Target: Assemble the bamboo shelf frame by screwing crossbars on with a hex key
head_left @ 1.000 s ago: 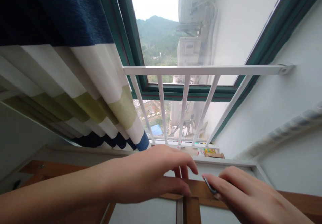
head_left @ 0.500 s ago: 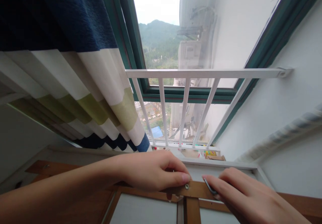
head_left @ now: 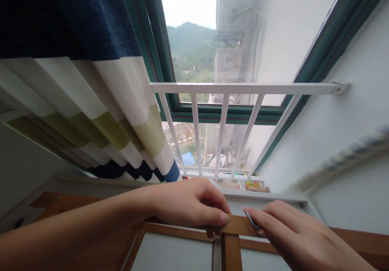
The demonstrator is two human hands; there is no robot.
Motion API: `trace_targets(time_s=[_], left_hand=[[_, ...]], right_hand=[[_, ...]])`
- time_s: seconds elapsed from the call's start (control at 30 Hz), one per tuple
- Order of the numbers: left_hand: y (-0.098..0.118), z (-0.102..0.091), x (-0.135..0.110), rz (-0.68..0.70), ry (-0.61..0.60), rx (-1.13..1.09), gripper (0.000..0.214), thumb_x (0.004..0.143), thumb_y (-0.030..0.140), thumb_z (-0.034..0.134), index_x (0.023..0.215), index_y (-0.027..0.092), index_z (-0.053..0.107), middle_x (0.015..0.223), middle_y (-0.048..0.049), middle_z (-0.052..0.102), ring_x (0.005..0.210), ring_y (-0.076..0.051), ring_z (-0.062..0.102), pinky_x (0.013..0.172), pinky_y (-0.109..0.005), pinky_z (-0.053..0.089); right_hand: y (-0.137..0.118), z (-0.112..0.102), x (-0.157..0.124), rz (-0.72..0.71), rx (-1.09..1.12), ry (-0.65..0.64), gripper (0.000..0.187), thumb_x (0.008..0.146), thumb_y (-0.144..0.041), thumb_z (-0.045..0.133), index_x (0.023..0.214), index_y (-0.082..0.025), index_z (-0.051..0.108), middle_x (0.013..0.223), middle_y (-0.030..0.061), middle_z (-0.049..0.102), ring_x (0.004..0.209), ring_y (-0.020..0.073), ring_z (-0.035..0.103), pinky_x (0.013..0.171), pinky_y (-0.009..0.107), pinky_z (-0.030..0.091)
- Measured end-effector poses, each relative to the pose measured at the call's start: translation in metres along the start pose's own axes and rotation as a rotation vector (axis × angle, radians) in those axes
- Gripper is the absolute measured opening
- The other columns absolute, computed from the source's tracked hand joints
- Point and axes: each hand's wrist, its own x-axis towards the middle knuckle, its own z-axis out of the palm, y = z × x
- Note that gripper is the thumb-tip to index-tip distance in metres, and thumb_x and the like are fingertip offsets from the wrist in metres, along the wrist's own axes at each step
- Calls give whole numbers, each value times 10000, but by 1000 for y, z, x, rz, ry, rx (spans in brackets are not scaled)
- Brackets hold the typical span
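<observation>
From the head view, I see two hands apart. The left hand (head_left: 191, 206) is curled around the brown wood (head_left: 243, 224), thumb on top, fingertips peeking out below. The right hand (head_left: 304, 236) pinches a little metal tool (head_left: 251, 219) over the wood. White bars (head_left: 243, 88) stand beyond, beside a stripy curtain (head_left: 118, 88).
</observation>
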Motion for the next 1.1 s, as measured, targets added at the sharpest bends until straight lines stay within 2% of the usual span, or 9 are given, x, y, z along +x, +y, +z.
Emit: trace_targets(time_s=[0.1,0.2,0.33,0.43,0.57,0.7,1.1], left_hand=[[-6,-2,4,14,-43,-107,192,817,280,531,887,142,646,631,5,611,622,-103,577,678,-204,458],[-12,-3,8,29,-83,-209,188,798,307,568,861,149,646,627,14,608,620,-102,585,686,-215,459],[-17,-5,11,44,-131,-312,243,719,378,661,795,149,639,611,22,605,619,-101,587,709,-227,461],[-19,-5,12,64,-157,-346,287,676,419,693,765,152,637,605,22,608,612,-106,590,696,-234,467],[-19,-7,12,72,-150,-282,311,736,459,616,769,152,650,602,6,621,624,-132,608,692,-263,481],[-20,-8,11,89,-128,-228,275,754,428,600,772,158,646,608,3,629,653,-154,624,715,-290,489],[-23,-6,14,113,-115,-241,213,770,335,565,715,143,640,565,8,592,598,-141,595,652,-281,485]], right_hand=[[-1,-3,4,-7,-39,48,335,854,-72,310,1160,-95,445,793,76,620,659,156,588,603,241,504],[0,-3,7,88,-21,87,326,862,-66,297,1135,-129,462,810,66,637,695,146,603,636,235,508],[-7,-7,12,193,32,140,200,898,-146,345,1070,-168,444,788,41,596,638,124,556,557,218,464],[-20,-14,21,155,65,74,201,900,-117,296,895,-171,489,676,11,525,550,113,473,500,213,407],[-32,-18,34,77,-6,66,256,885,-75,266,807,-171,491,710,28,505,600,132,440,525,235,377],[-29,-11,40,87,-56,83,186,874,-69,325,812,-161,474,702,16,471,594,126,401,533,237,350],[-29,3,35,129,-49,60,134,879,-68,353,903,-159,448,743,25,500,647,143,453,580,258,378]])
